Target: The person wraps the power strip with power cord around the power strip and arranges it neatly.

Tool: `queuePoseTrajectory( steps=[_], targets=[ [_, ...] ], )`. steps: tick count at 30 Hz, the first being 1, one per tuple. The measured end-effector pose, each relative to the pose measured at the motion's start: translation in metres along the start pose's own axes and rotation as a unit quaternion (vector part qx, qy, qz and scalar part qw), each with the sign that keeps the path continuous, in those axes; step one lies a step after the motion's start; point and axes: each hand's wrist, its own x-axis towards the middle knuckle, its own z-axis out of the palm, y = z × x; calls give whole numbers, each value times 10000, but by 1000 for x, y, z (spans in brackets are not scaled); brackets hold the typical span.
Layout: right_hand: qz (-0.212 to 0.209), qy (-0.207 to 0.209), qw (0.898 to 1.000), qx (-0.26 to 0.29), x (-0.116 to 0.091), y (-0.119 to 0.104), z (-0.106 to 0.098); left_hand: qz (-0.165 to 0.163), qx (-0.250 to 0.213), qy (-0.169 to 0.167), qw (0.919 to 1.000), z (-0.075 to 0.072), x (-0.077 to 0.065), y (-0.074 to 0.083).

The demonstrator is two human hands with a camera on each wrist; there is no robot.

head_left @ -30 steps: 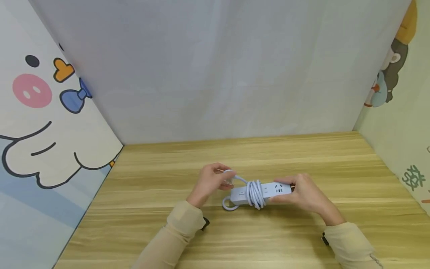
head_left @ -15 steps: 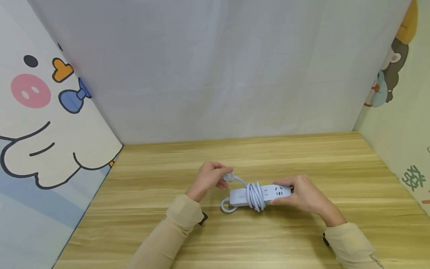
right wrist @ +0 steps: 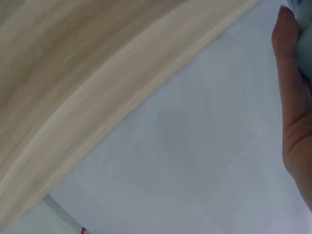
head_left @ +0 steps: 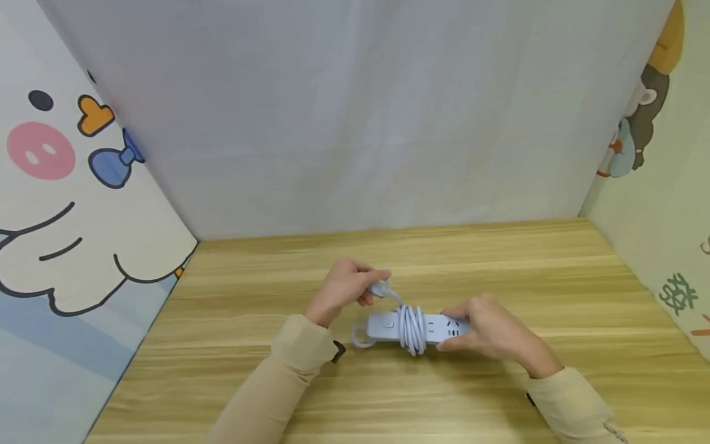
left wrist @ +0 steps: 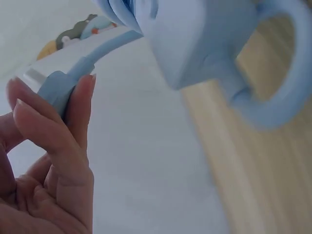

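Note:
A white power strip (head_left: 383, 327) with sockets and a switch is held level over the wooden table, its cord (head_left: 412, 331) wound several times around its middle. Around the strip's right end, the thumb and fingers of my right hand (head_left: 493, 327) grip it from both sides. My left hand (head_left: 346, 287) pinches the plug (head_left: 379, 288) above and left of the coil. In the left wrist view the plug (left wrist: 56, 92) sits between thumb and fingertips, a short piece of cord running to the coil. A cord loop (head_left: 360, 338) curves out from the strip's left end.
The wood-grain table (head_left: 277, 259) meets a pale cloth wall (head_left: 360, 154) at the back. A cartoon-printed panel (head_left: 138, 234) stands on the left, a pale green printed panel (head_left: 654, 234) on the right.
The strip and right hand have shifted slightly left and nearer. My left hand has risen a little with the plug, which has turned in its fingers. The head view has shifted slightly.

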Motion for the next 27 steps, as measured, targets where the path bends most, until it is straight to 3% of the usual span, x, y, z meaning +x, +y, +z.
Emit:
queuePoseTrajectory(
  steps=[5, 11, 19, 24, 27],
  targets=[
    [-177, 60, 9998, 34, 1, -7, -1, 263, 207, 498, 9982, 0, -12, 13],
    [-697, 186, 9968, -337, 4, -15, 2, 389, 905, 535, 9937, 0, -6, 14],
    [-860, 175, 9957, -307, 3, -15, 0, -177, 200, 506, 9984, -10, 13, 11],
    [-1095, 176, 9934, -279, 4, -18, 3, -91, 716, 207, 9972, -4, 22, 14],
    [-1066, -11, 9940, -256, 4, -19, 4, 171, 1342, 180, 9906, 5, 15, 20]
  ],
)
